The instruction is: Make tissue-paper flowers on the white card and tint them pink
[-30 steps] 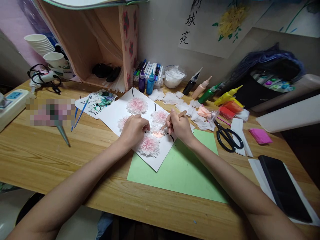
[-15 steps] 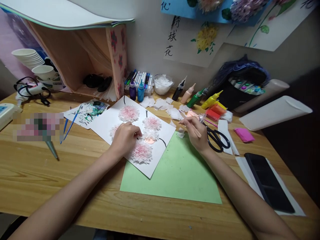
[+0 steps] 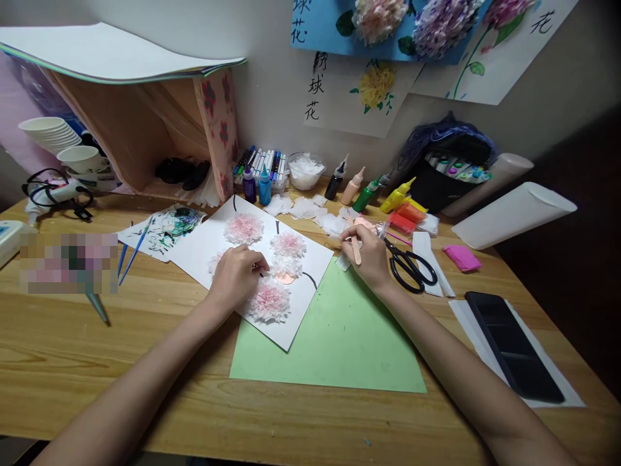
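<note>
White sheet (image 3: 298, 314), set with pink-and-white ruffled flowers (image 3: 269, 300): laid partly over green paper (image 3: 334, 346) on the surface (image 3: 194, 401). Left hand (image 3: 237, 270): rested on the sheet, half curled; whether anything is held cannot be told. Right hand (image 3: 371, 259): closed, flat wooden stick (image 3: 356, 251) gripped, beside white tissue scraps (image 3: 331, 224). Black-handled scissors (image 3: 425, 266): laid just rightward.

White sheet (image 3: 198, 251) askew, ruffled pink-white flowers (image 3: 269, 301) on it, tilted wooden stick (image 3: 356, 251)

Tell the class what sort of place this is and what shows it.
Most likely a desk used for crafts: ruffled pink-and-white flowers sit on a white sheet, coloured nozzle bottles stand near the wall, and scissors lie to the right.
</note>
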The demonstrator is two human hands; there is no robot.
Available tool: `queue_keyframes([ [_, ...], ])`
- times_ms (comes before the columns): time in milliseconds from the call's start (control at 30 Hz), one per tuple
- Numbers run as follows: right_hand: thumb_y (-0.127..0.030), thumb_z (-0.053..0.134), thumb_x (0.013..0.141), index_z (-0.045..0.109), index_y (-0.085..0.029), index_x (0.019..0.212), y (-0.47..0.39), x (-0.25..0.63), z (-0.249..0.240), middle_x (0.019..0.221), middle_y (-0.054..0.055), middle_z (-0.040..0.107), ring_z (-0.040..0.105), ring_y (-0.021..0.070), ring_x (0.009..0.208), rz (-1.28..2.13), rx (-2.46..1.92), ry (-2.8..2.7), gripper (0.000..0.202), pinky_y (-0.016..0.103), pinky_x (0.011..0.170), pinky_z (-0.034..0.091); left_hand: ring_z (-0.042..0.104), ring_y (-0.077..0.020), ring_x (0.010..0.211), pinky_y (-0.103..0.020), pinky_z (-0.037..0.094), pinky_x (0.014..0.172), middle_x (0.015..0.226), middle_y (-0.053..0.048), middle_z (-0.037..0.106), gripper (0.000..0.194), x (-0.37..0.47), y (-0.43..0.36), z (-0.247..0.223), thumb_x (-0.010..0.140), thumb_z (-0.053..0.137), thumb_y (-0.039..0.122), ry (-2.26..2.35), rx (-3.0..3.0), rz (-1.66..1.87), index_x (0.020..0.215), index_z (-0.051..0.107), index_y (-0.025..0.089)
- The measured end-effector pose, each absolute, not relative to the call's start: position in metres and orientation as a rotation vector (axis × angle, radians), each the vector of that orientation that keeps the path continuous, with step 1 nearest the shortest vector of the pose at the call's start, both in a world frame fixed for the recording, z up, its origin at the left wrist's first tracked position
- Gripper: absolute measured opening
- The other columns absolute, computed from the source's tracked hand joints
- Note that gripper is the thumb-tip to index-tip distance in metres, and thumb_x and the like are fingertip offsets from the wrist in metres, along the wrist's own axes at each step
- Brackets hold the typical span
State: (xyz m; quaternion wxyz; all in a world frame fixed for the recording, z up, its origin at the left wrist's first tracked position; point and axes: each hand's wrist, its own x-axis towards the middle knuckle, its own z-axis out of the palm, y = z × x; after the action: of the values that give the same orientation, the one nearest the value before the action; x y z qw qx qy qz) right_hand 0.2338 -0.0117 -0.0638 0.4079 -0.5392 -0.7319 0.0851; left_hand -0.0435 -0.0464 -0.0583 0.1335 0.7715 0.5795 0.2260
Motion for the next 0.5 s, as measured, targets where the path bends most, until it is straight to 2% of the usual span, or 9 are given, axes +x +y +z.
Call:
queue_keyframes([
  [100,-0.019,0.059,0.078,0.056,-0.02,0.078,-0.016,0.23,-0.059,0.08,0.003,0.065,0.062,0.0183,0.072,0.372,-1.316,-1.739,0.003,0.03,0.066,0.046,0.056,-0.0185,0.07,-0.03,0.04,0.065,0.071,-0.005,0.063,0.02,-0.044,-0.046,-0.059,0.071,0.059,0.004,1.682,2.232,0.669,0.07,0.072,0.02],
  [233,-0.025,0.065,0.076,0.055,-0.02,0.079,-0.019,0.226,-0.057,0.084,0.005,0.067,0.064,0.0196,0.071,0.534,-1.353,-1.701,0.012,0.031,0.064,0.048,0.057,-0.0184,0.068,-0.03,0.04,0.064,0.069,-0.004,0.063,0.014,-0.045,-0.045,-0.059,0.072,0.063,0.009,1.678,2.229,0.707,0.07,0.072,0.02],
  [367,-0.023,0.067,0.073,0.054,-0.02,0.081,-0.018,0.231,-0.053,0.093,0.007,0.069,0.065,0.0201,0.07,0.506,-1.458,-1.798,0.016,0.035,0.066,0.048,0.057,-0.0178,0.067,-0.029,0.04,0.064,0.068,-0.003,0.064,0.012,-0.046,-0.046,-0.057,0.073,0.064,0.011,1.68,2.221,0.717,0.07,0.071,0.021],
  [500,-0.023,0.065,0.077,0.053,-0.02,0.081,-0.025,0.226,-0.045,0.098,0.007,0.068,0.067,0.0195,0.08,0.688,-1.267,-1.77,0.013,0.035,0.072,0.052,0.057,-0.0185,0.073,-0.031,0.041,0.069,0.073,-0.002,0.066,0.01,-0.044,-0.051,-0.051,0.076,0.063,0.013,1.662,2.213,0.762,0.077,0.069,0.021],
])
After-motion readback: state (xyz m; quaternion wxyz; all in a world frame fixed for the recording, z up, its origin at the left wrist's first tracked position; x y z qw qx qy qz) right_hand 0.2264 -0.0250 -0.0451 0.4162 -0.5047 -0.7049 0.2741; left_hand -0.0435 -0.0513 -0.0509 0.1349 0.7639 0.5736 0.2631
